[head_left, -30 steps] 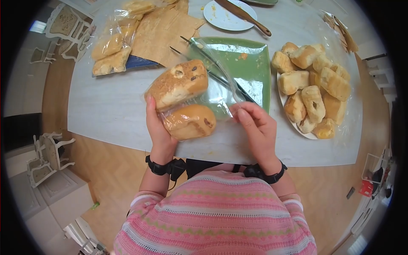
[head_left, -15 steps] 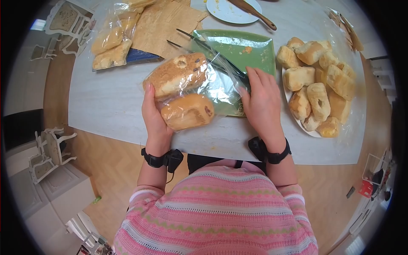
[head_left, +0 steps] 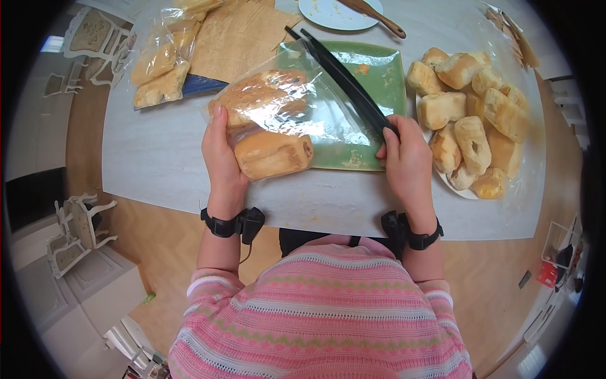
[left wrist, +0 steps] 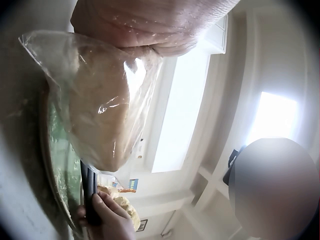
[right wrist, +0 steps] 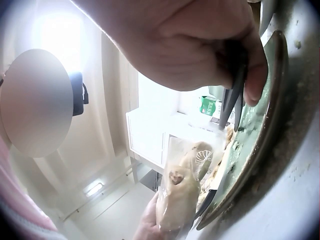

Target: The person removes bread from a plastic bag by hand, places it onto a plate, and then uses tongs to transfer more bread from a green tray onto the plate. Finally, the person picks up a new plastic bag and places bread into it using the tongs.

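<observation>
A clear plastic bag [head_left: 328, 120] holds two bread loaves, a browned one [head_left: 265, 95] above and a smoother one [head_left: 274, 155] below. My left hand [head_left: 221, 165] grips the bag from its left side, thumb up along the upper loaf. In my right hand [head_left: 409, 161] are black tongs [head_left: 350, 85], held near their joined end, with both tips pointing away to the upper left. Behind the bag and tongs lies a green plate [head_left: 388, 69] with crumbs on it. The left wrist view shows the bagged bread [left wrist: 100, 110] close up, the tongs beyond it.
On the right, bread pieces [head_left: 442, 110] are heaped on a white plate [head_left: 457, 192]. Bagged bread [head_left: 161, 85] sits at the back left beside flat brown paper [head_left: 233, 41]. A white plate [head_left: 344, 18] with a wooden-handled utensil [head_left: 372, 16] stands at the back.
My right hand left the bag's edge, reached to the tongs on the green plate and now holds them, swung more upright. The left hand has shifted slightly left with the bag.
</observation>
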The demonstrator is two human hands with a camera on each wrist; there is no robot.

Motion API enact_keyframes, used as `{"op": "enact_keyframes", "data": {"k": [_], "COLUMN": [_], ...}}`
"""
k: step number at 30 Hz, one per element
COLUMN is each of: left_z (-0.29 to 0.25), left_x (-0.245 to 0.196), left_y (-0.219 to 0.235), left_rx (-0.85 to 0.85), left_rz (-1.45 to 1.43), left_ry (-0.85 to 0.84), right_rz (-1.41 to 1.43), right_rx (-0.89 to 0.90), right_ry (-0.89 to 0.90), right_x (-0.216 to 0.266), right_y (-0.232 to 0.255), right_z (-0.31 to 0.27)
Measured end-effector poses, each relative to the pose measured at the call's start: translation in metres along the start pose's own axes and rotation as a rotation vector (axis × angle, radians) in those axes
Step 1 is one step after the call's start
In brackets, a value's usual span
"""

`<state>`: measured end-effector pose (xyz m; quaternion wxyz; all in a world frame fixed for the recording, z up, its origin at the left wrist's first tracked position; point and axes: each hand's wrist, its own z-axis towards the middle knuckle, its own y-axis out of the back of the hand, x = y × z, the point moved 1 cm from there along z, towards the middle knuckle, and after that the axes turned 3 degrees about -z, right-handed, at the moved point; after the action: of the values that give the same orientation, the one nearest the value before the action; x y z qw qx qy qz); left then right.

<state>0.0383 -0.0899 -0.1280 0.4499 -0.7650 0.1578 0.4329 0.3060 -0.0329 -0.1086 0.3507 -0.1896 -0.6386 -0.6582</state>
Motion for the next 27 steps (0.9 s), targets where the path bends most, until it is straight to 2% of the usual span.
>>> {"op": "enact_keyframes", "data": {"k": [1,2,4,5,7,10,20,22,27], "left_z": [0.002,0.004,0.005,0.005,0.005,0.007,0.013,0.014,0.033], "left_x": [0.000,0.000,0.001,0.000,0.003,0.006,0.010,0.009,0.006], "left_y": [0.000,-0.001,-0.005,-0.009,-0.013,-0.016,-0.022,-0.028,-0.038], "left_rx": [0.002,0.001,0.005,0.016,0.033,0.047,0.080,0.083,0.108], "left_rz": [0.002,0.007,0.011,0.003,-0.008,-0.001,0.059,0.061,0.092], "left_ry": [0.002,0.006,0.013,0.014,0.020,0.028,0.070,0.076,0.044], "right_rz": [0.127,0.128,0.427,0.426,0.868,1.015,0.885,1.012,1.061], "right_rx": [0.040,0.037,0.151,0.145,0.162,0.178,0.164,0.176,0.116], "right_ry": [-0.123,-0.126,-0.293,-0.299,-0.378,-0.306,-0.290,-0.297,-0.307], "right_x": [0.000,-0.003,-0.013,-0.014,-0.013,-0.015,-0.023,-0.024,-0.030], "right_y": [0.002,0.004,0.007,0.008,0.008,0.008,0.017,0.018,0.021], "right_z": [-0.003,-0.006,-0.013,-0.016,-0.023,-0.031,-0.046,-0.047,-0.050]}}
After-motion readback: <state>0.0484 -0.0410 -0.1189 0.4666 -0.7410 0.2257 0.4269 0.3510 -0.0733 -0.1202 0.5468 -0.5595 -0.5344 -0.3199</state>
